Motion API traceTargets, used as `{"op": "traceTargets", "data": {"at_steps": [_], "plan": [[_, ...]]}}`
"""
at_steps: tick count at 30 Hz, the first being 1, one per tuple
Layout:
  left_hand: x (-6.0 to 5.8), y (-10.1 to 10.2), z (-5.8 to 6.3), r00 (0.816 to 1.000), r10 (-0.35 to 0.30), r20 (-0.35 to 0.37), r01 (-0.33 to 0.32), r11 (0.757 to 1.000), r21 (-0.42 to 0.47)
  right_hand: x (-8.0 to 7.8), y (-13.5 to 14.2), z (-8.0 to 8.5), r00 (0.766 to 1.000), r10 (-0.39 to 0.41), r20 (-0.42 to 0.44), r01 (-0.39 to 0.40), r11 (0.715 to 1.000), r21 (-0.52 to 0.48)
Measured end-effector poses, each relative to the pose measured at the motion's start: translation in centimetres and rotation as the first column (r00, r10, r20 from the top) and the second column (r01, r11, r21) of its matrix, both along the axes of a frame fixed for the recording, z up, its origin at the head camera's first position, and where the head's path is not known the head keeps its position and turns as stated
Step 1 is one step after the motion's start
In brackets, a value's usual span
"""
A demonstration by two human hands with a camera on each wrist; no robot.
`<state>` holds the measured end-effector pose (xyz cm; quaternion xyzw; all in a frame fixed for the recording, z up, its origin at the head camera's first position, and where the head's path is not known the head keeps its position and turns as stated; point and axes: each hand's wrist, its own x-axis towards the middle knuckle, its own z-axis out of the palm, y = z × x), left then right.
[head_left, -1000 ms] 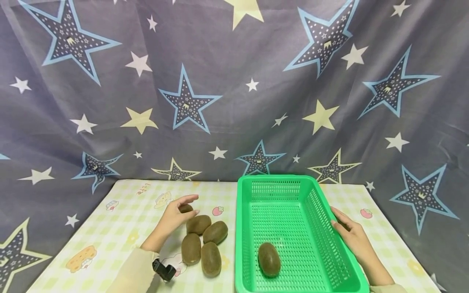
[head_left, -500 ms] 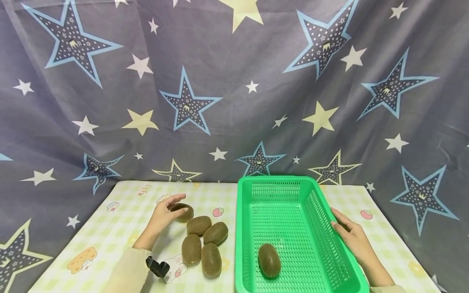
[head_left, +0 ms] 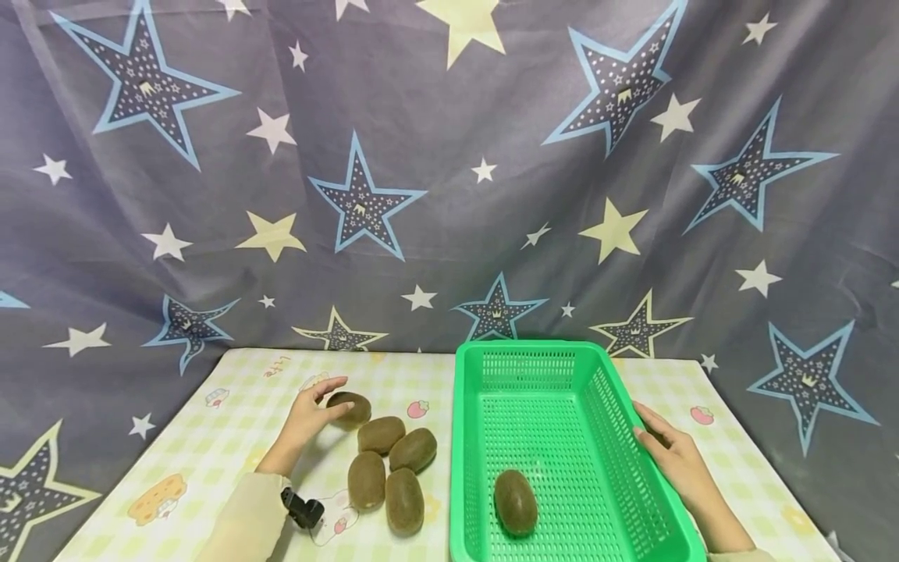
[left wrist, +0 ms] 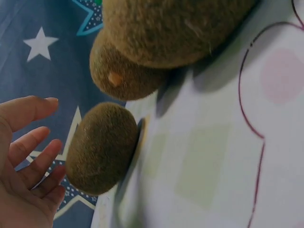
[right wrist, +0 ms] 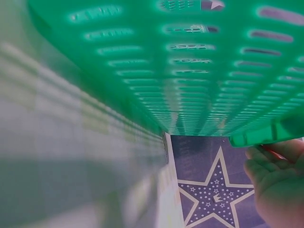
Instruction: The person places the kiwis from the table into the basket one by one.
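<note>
My left hand is around the left end of the farthest kiwi. In the left wrist view its fingers are loosely bent and spread, and the kiwi lies on the cloth just past the fingertips. Several more kiwis lie grouped nearer me. My right hand holds the right rim of a green plastic basket, thumb at the rim's edge. From below, in the right wrist view, the fingers curl up against the rim. One kiwi rests inside the basket near its left front.
A green-and-white checked cloth with cartoon prints covers the table. Behind it hangs a grey curtain patterned with stars. The basket takes up the right middle of the table, close beside the kiwi group. A black strap device sits on my left wrist.
My left hand has moved left, and the farthest kiwi, first mostly hidden behind it, now shows more. The right hand and the basket keep their places.
</note>
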<state>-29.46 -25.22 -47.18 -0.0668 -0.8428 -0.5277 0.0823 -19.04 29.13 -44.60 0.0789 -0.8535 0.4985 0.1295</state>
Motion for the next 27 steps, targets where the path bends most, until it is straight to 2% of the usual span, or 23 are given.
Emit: {"op": "traceTargets", "data": {"at_steps": [6, 12, 21, 27], "plan": [[-0.4, -0.2, -0.6, 1.0, -0.021, 0.015, 0.021, 1.0, -0.007, -0.1, 0.1, -0.1, 1.0, -0.008, 0.004, 0.008, 1.0, 0.0], [-0.7, 0.0, -1.0, 0.996, -0.06, 0.068, 0.061, 0.998, -0.019, -0.1, 0.1, -0.2, 1.0, 0.003, 0.011, -0.003, 1.0, -0.012], [-0.8, 0.4, -1.7, 0.993, -0.069, 0.098, 0.074, 0.996, -0.046, -0.1, 0.1, -0.5, 1.0, 0.002, 0.009, -0.002, 1.0, -0.014], [-1.1, 0.5, -1.7, 0.995, -0.051, 0.089, 0.057, 0.996, -0.075, -0.2, 0.1, -0.4, 1.0, -0.001, 0.006, 0.001, 1.0, -0.011]]}}
